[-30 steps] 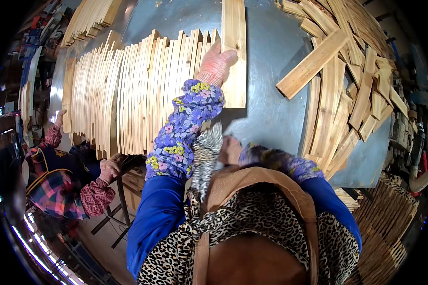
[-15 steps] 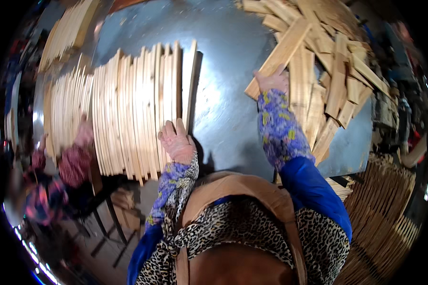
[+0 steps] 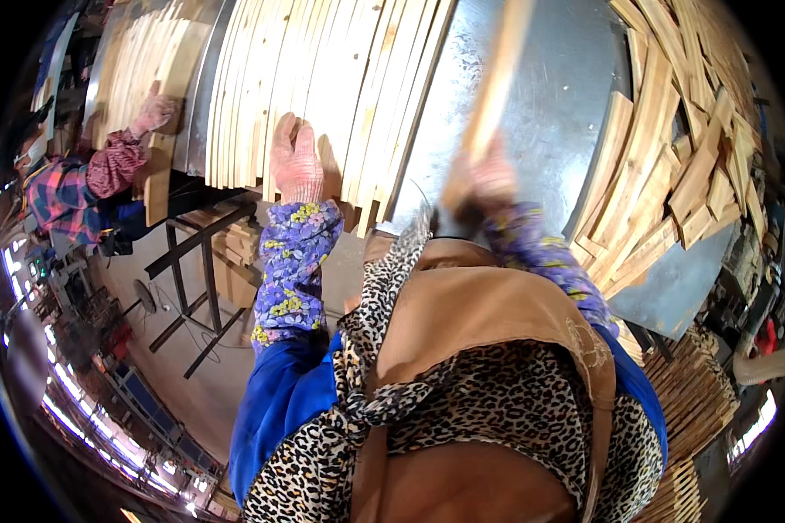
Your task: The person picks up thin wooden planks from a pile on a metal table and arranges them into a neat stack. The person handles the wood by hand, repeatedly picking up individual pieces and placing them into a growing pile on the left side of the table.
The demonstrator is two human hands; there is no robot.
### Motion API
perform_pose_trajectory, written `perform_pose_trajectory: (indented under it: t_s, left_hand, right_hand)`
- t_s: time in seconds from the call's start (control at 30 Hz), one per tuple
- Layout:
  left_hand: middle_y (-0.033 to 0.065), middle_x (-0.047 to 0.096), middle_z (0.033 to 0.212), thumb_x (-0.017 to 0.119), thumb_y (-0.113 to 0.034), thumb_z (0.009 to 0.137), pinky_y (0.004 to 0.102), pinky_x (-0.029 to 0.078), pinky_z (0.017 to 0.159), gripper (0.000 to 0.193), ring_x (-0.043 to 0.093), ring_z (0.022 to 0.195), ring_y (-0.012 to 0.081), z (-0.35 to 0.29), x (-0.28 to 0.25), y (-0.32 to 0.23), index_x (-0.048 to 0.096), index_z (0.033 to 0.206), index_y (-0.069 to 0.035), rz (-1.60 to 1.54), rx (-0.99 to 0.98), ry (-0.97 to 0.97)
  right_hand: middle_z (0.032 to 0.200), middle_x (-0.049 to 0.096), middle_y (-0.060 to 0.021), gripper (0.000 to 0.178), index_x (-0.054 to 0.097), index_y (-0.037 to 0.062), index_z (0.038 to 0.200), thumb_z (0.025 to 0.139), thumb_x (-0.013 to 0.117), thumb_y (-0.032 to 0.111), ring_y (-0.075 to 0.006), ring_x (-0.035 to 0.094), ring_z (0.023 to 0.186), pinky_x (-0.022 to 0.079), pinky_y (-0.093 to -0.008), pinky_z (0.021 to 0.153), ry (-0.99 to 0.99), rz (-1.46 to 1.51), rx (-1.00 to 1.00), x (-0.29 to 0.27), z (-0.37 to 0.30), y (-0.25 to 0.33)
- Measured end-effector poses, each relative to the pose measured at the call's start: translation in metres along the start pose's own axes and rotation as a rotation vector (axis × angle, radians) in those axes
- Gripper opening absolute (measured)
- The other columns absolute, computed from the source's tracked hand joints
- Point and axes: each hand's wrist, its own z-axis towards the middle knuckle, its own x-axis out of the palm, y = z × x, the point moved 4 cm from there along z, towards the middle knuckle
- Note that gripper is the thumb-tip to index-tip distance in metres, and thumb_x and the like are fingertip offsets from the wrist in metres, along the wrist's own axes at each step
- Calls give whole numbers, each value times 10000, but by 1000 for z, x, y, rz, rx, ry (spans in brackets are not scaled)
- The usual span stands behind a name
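Note:
A long row of pale wooden strips (image 3: 323, 61) stands on edge, packed side by side on the metal table. My left hand (image 3: 296, 164), in a pinkish glove, rests at the near ends of these strips with its fingers stretched and holding nothing. My right hand (image 3: 490, 174), also gloved and smeared by motion, is closed round the near end of a wooden board (image 3: 500, 78). The blurred board points away from me, right of the row and apart from it. Some of its near end is hidden by the hand.
A loose pile of wooden boards (image 3: 645, 174) covers the right side of the metal table (image 3: 549, 131). At left, a co-worker's gloved hand (image 3: 154, 112) touches another row of strips (image 3: 139, 65). A black metal stand (image 3: 209, 279) is below left; stacked wood (image 3: 693, 401) lies lower right.
My right hand has brought a board from the pile leftward and nearer to me. My left hand stays at the row's near end. The whole view has shifted and tilted.

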Motion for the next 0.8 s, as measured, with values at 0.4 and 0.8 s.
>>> perform_pose_trajectory:
  t_s: [0.4, 0.8]
  left_hand:
    - [285, 586, 1553, 748, -221, 1002, 459, 435, 1256, 654, 554, 1465, 382, -70, 109, -55, 536, 1548, 68, -173, 10, 570]
    - [176, 753, 1203, 785, -148, 907, 402, 581, 991, 561, 728, 1089, 295, -224, 342, -82, 629, 1394, 85, -273, -514, 1089]
  right_hand:
    - [1543, 505, -287, 1108, 342, 62, 1664, 818, 875, 540, -431, 462, 1476, 425, -456, 1232, -172, -975, 448, -183, -38, -58]
    - [1435, 632, -303, 898, 514, 16, 1560, 906, 791, 566, -442, 565, 1403, 465, -519, 1199, 38, -287, 134, -173, -56, -90]
